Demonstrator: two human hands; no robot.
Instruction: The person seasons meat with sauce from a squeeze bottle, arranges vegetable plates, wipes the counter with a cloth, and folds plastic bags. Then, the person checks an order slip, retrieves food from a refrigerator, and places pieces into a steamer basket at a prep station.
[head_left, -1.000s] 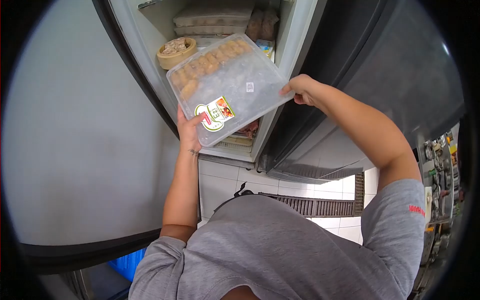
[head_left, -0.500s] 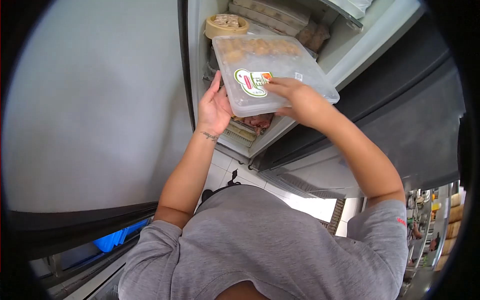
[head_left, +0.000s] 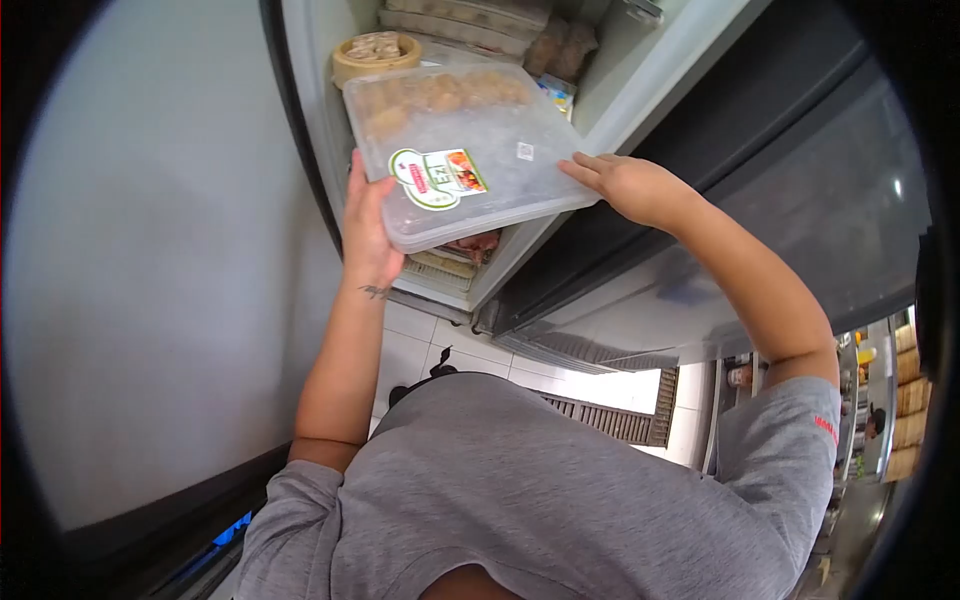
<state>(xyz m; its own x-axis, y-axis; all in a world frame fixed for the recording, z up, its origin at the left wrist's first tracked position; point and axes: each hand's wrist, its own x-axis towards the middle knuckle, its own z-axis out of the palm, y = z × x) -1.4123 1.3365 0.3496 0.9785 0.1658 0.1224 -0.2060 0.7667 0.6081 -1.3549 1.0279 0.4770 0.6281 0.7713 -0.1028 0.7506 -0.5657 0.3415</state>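
Note:
A flat, clear plastic food container [head_left: 480,130] with a frosted lid is held between my two hands in front of the open fridge. Round pale-brown pieces of food show through its far part, and a green-and-white label [head_left: 437,178] is on the lid. My left hand [head_left: 368,225] grips the left near corner, thumb on top and the other fingers partly hidden below. At the right near corner, my right hand [head_left: 630,188] is closed on the edge, its fingertips on the lid.
A bamboo steamer [head_left: 377,58] with wrapped food stands on the fridge shelf behind the container. Stacked trays [head_left: 465,30] and bagged food [head_left: 562,50] lie farther back. Raw meat [head_left: 476,243] shows below. The fridge door [head_left: 170,240] is open at left; a dark door [head_left: 700,200] is at right.
My right hand has slid from the label to the container's right corner. My left thumb has come over the lid's edge. The view has shifted, placing the container farther left.

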